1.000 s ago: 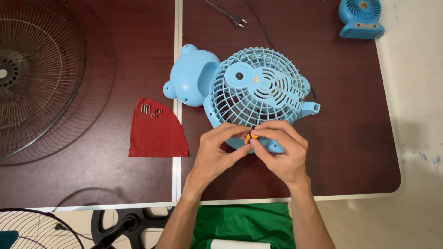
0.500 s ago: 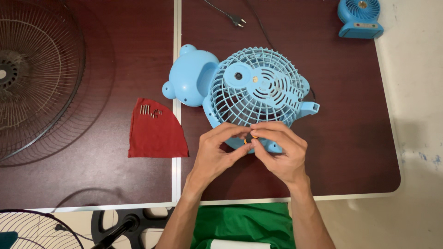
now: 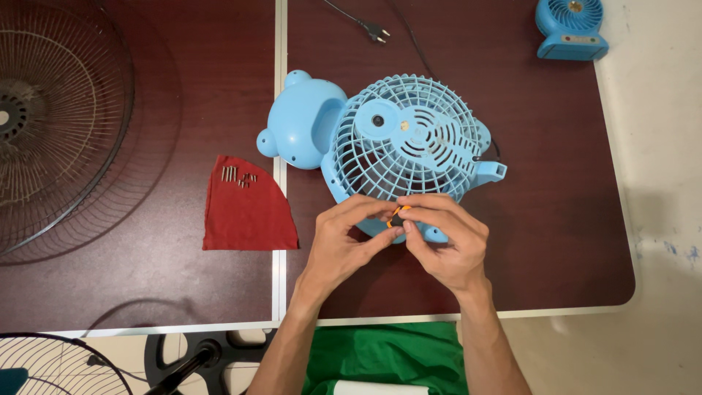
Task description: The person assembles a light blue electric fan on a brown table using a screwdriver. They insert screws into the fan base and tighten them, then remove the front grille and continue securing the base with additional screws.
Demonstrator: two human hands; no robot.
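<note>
Both hands meet at the fan's 6 o'clock edge, the fan lying grille-up mid table. Left hand and right hand both pinch a small orange part between fingertips, right against the grille rim. Red cloth with screws sits at 9 o'clock, plug at 12, mini fan around 2

Fan-repair workbench: dark maroon tabletop carrying a light-blue plastic fan, a bare wire fan guard and small screws on a red cloth.
</note>
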